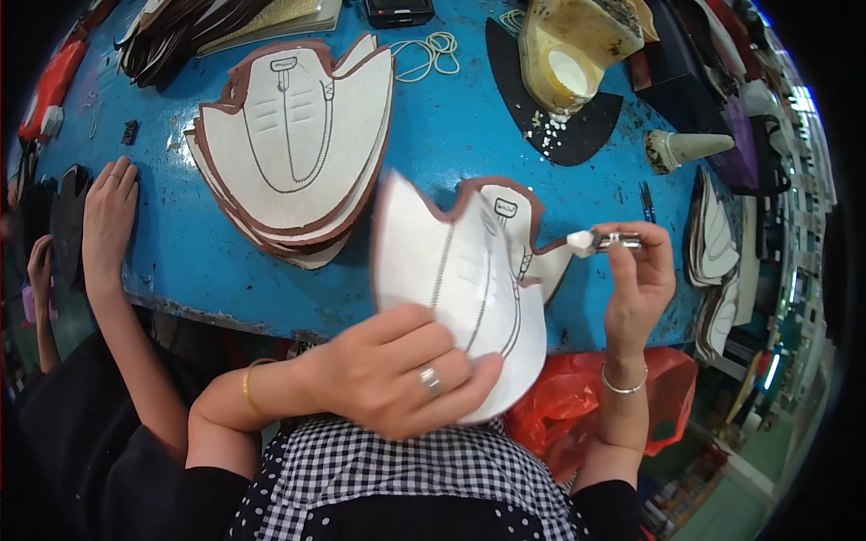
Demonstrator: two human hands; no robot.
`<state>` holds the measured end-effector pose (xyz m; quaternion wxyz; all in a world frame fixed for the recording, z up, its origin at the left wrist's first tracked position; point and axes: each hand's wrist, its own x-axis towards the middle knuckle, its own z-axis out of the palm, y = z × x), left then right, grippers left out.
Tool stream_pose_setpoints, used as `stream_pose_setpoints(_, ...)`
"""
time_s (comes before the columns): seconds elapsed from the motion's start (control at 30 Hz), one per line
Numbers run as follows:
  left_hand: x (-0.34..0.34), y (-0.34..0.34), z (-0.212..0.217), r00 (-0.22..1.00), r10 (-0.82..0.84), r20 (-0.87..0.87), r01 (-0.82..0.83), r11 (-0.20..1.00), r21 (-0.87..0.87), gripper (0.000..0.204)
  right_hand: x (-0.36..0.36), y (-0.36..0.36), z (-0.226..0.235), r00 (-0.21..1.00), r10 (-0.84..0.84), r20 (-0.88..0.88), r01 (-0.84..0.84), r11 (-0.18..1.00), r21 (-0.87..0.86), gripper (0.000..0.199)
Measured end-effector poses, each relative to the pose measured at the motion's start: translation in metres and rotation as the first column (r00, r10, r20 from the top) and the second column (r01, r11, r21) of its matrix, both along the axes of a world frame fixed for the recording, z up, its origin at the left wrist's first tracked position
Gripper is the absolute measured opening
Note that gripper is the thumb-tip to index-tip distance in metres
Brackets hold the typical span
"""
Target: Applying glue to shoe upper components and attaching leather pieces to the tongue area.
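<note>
Panel [451, 279], white, overhangs near edge of blue table [433, 117], clasped by left hand [406, 370]; right hand [640, 275] pinches white-tipped tool [603, 242] just beside it. Table surface opens just beyond. Panel bowed, brown-rimmed, dark stitch-like lines. Farther left, stack of similar pieces [289, 149].

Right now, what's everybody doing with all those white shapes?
The person's left hand is holding up a white stitched panel with brown edges, bent a little. Their right hand grips a small tool with a white tip, near the panel's right side. A stack of similar panels lies on the blue table. Someone else's hand rests at the table's left side.
</note>
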<state>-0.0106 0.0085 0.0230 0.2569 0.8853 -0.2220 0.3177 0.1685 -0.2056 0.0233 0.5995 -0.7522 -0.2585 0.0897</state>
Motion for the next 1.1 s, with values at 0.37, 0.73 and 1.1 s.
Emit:
stream_pose_setpoints(0.37,-0.009,0.036,-0.01,0.914,0.087,-0.396,-0.136,0.986,-0.097,0.038,-0.019,0.016,-0.022,0.98,0.198,0.009,-0.188,0.946,-0.263,0.017)
stream_pose_setpoints(0.73,-0.006,-0.019,-0.034,0.864,-0.086,-0.496,0.07,0.996,-0.05,0.046,0.003,0.04,-0.032,0.843,0.267,0.466,-0.099,0.93,-0.355,0.022)
stream_pose_setpoints(1.1,0.01,-0.015,-0.023,0.936,-0.041,-0.35,0.067,0.996,0.063,0.03,0.065,0.047,-0.002,0.981,0.021,0.19,-0.011,0.998,-0.054,0.014)
